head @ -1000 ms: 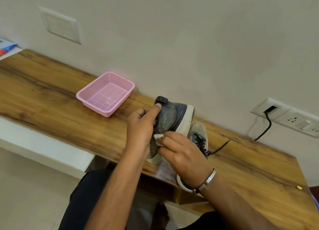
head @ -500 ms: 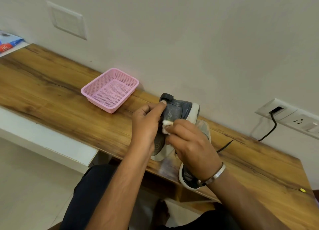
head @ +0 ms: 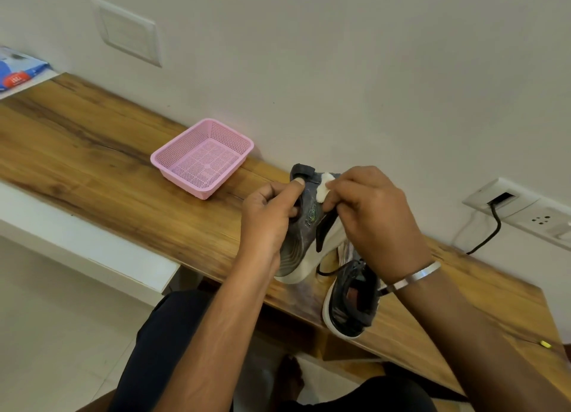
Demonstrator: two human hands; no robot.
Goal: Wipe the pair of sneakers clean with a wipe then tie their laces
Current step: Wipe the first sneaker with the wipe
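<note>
The left hand (head: 268, 217) grips a grey sneaker (head: 304, 226) tipped on its side; the right hand (head: 367, 217) pinches a white wipe (head: 324, 190) against it (heel end). A pink basket (head: 202, 158) sits at ten o'clock.

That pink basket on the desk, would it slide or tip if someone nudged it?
The pink basket looks like thin perforated plastic and holds nothing, so it is probably very light. On the smooth wooden desk it would likely slide. Its low, wide shape makes tipping unlikely.
</note>
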